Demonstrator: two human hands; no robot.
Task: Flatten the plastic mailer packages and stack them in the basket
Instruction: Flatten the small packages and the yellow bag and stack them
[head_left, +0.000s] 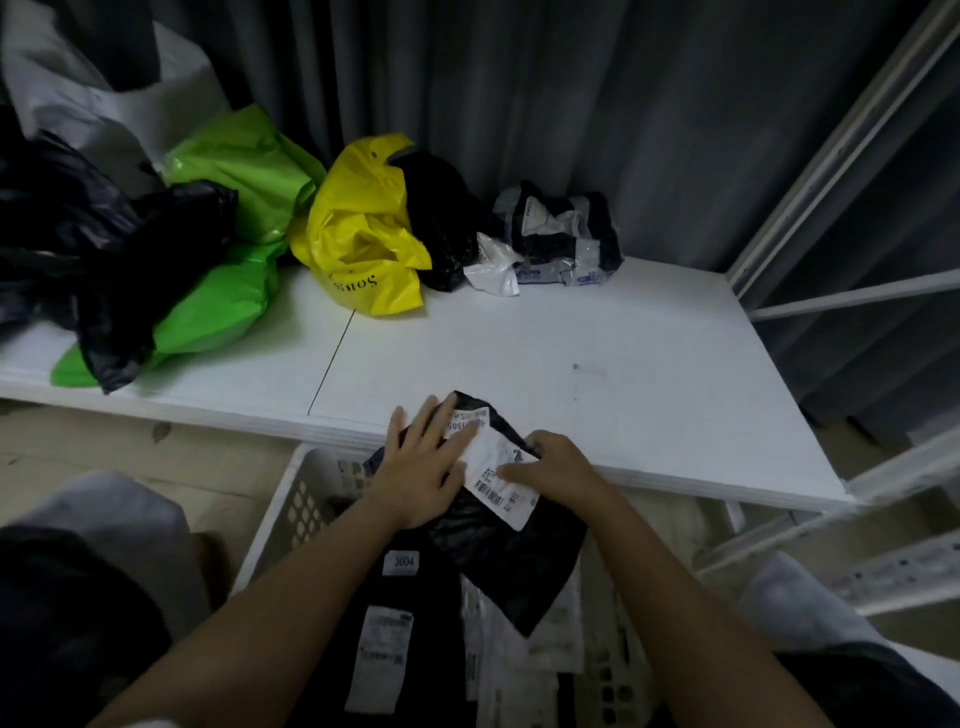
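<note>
Left hand (423, 462): fingers spread flat, pressing the black mailer (498, 525) to smooth it. Right hand (550, 467): fingers curled onto its white label (501, 475), apparently pinning it. The mailer overhangs the table's (623, 364) near edge, above the basket (291, 509), presumably ready for stacking.

Basket (283, 519): interior mostly hidden beneath mailers and both forearms; near end cut off by the bottom edge.
Shipping label (501, 480): print too small to read.
Black mailer (511, 545): upper part covered by left hand (423, 467) and right hand (558, 467).
Black bags (104, 249): cut off at the left edge.
</note>
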